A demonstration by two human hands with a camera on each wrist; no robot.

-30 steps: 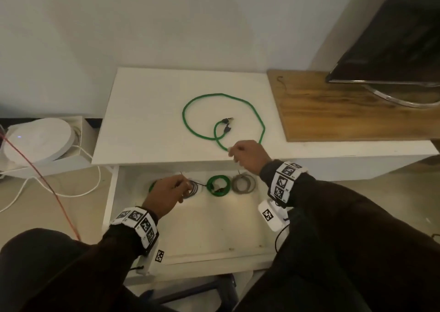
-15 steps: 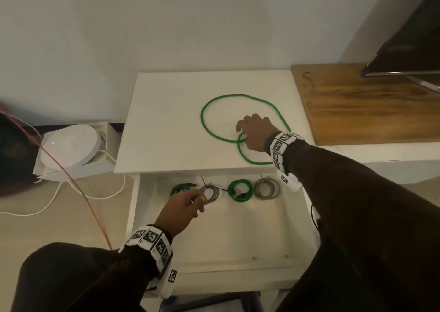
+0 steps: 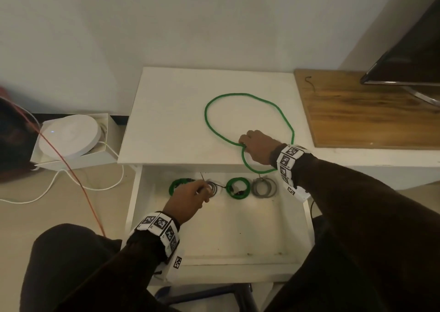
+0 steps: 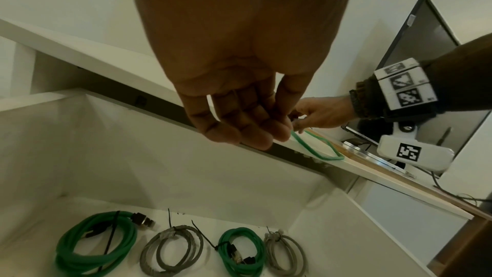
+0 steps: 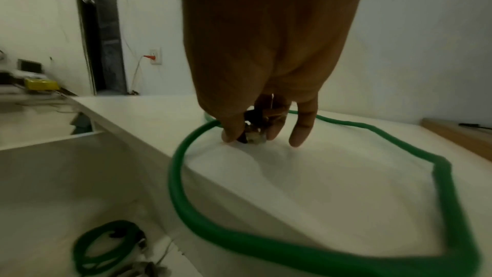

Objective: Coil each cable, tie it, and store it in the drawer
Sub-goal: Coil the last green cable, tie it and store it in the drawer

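The right hand (image 3: 257,148) is now planted on the white bench (image 3: 171,121), where half a second ago it was just arriving at the cable's crossing point. The loose green cable (image 3: 238,95) sprawls in a wide loop on the bench, its lower loop reaching the front edge. The left hand (image 3: 188,198) has barely shifted, hovering over the open drawer (image 3: 238,240) above the back row of tied coils.

The right wrist view gives the close-up the head camera can't: thumb and fingers (image 5: 274,132) pinch the cable's plug ends (image 5: 253,135) against the benchtop (little finger standing free).

The left wrist view settles the other hand: fingers (image 4: 239,130) loosely curled, holding nothing. Below it sit all four coils: a green coil (image 4: 96,245), a grey coil (image 4: 173,250), a second green coil (image 4: 241,250), a second grey coil (image 4: 286,252), each with a black tie.
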